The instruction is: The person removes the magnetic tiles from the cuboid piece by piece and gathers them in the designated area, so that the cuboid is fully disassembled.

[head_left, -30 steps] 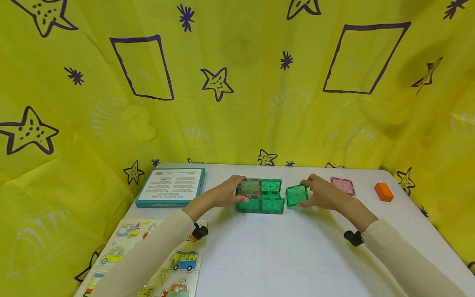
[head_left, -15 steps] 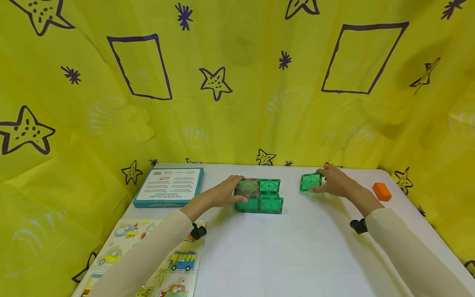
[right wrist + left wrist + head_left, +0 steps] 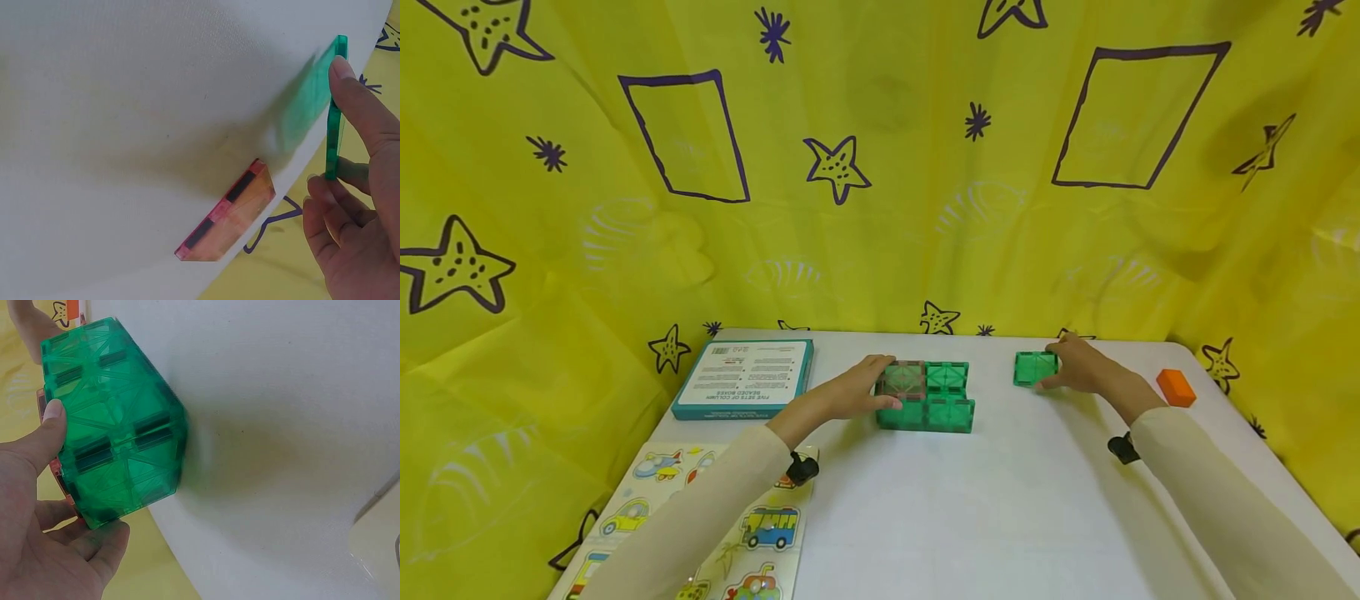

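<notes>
At the left end of a block of green translucent tiles [image 3: 950, 413], my left hand [image 3: 852, 390] grips its edge, thumb on the front and fingers behind. A reddish tile [image 3: 901, 379] shows at the block's upper left. In the left wrist view the hand [image 3: 56, 512] holds the green tiles [image 3: 112, 425] from the side. My right hand [image 3: 1078, 367] pinches a single green tile [image 3: 1034, 367], apart from the block. From the right wrist view, that tile [image 3: 334, 134] is seen edge-on between thumb and fingers, with a pink tile [image 3: 228, 215] close by on the table.
An orange block [image 3: 1176, 387] lies at the right of the white table [image 3: 970, 517]. On the left are a teal-edged box [image 3: 745, 379] and a vehicle picture board [image 3: 700, 521]. A yellow patterned curtain [image 3: 895, 250] hangs behind.
My right hand has carried its green tile rightward, away from the block, and the tile now covers less of a tilt. The pink tile is hidden in the head view. My left hand stays put.
</notes>
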A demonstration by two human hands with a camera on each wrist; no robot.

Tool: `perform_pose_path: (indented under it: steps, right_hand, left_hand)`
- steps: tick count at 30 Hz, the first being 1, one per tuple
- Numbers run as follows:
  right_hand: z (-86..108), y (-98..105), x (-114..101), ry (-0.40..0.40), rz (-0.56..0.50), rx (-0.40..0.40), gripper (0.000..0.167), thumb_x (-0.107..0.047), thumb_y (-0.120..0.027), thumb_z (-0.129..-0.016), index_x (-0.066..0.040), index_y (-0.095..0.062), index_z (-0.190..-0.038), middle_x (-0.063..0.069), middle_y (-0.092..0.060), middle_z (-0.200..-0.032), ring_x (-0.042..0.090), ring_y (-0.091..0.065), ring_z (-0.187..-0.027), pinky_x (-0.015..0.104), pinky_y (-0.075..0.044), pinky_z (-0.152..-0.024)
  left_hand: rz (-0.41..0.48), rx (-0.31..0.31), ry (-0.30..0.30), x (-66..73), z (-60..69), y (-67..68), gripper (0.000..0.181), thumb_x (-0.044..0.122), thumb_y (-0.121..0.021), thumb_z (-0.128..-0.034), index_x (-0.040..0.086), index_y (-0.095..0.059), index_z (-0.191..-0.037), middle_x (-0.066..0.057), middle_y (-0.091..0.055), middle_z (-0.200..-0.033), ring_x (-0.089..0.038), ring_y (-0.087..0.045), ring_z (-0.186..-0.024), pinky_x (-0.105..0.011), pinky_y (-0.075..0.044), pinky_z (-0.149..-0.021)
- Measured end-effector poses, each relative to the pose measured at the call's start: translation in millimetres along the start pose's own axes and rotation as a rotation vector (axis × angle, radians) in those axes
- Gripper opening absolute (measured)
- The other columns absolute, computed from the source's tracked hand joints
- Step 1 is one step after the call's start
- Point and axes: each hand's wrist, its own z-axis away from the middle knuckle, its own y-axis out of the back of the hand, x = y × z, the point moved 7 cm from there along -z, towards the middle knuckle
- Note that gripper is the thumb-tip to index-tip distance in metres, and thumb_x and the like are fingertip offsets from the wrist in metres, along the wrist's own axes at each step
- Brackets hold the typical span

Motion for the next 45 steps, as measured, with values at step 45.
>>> perform_pose_path:
  steps: [45]
  right_hand:
    - [7.8,5.2,-130.0,0.254,-0.175,0.063,0.041,-0.026,-0.056,-0.111,-0.001,-0.054,-0.145,0.013,-0.069,-0.117,0.029,-0.067,-0.104,0.052,-0.058,-0.093]
  left_hand:
    - [-0.003,-0.008,0.005,-1.5,-0.1,-0.2,0.089,0.041,-0.069,-0.1031,0.002,-0.022,-0.167,-0.022,-0.025,-0.170,-0.036,-0.029,-0.158,-0.051,-0.029,-0.128]
